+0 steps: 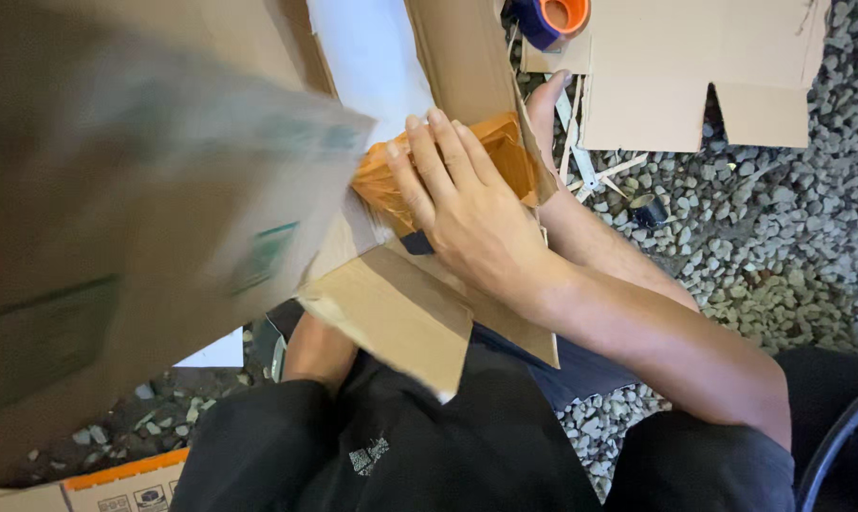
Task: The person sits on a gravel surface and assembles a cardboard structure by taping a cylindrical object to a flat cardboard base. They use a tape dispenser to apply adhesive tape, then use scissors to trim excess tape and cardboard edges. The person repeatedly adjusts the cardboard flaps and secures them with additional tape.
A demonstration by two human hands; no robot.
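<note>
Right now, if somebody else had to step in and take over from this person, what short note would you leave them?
Right hand: lies flat, fingers spread, pressing orange tape down on the cardboard box.
Left hand: mostly hidden under the box, seemingly propping it from below; its grip cannot be seen.
Things: the box rests on the lap, with a blurred flap raised at the left. A tape dispenser lies on a flat cardboard sheet on the gravel.
Done: orange tape already sits on one part of the box.
Left: cannot be judged; the other seams are out of view.

The cardboard box (116, 209) is motion-blurred; the tape dispenser (552, 17) is cut off.
</note>
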